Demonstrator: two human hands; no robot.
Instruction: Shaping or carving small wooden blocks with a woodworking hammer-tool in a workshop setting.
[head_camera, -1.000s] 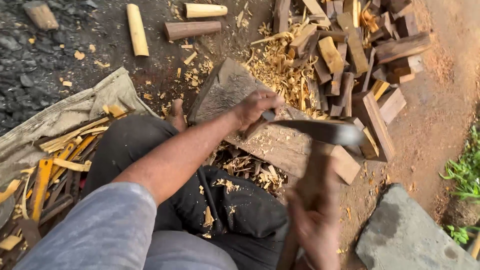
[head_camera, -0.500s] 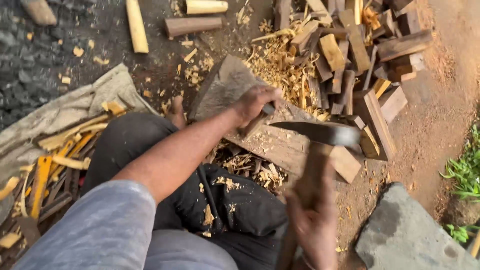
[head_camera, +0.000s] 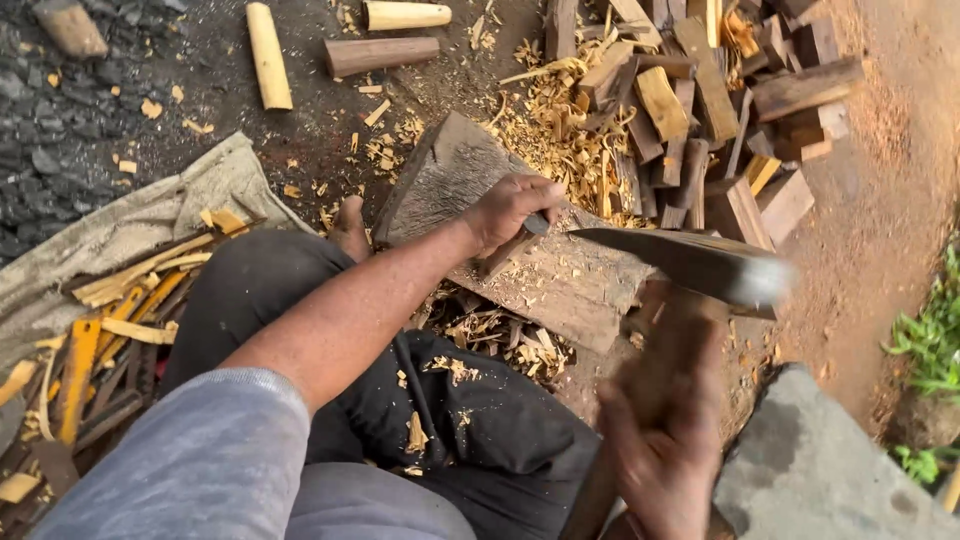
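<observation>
The left hand (head_camera: 510, 208) is curled shut around a small brown stick of wood (head_camera: 508, 252), holding it down on the big grey, weathered chopping block (head_camera: 455, 180) that lies on the ground at the centre of the view. The right hand (head_camera: 660, 460), at about five o'clock from the block, is closed around the wooden handle (head_camera: 655, 375) of a hatchet with a dark metal head (head_camera: 690, 265); hand and handle are blurred. The blade edge points toward the left hand and lies just beside the stick; whether it touches cannot be told.

At one o'clock from the block lies a heap of split brown wood pieces (head_camera: 700, 110) amid pale yellow shavings (head_camera: 560, 130). At eleven to twelve o'clock, three rounded pegs rest on the dark soil: a pale one (head_camera: 268, 55), a brown one (head_camera: 382, 55) and another pale one (head_camera: 405, 15). At nine o'clock, thin yellow and dark wood strips (head_camera: 110, 330) lie on a grey cloth sheet (head_camera: 130, 220). A grey stone slab (head_camera: 830, 470) sits at four o'clock.
</observation>
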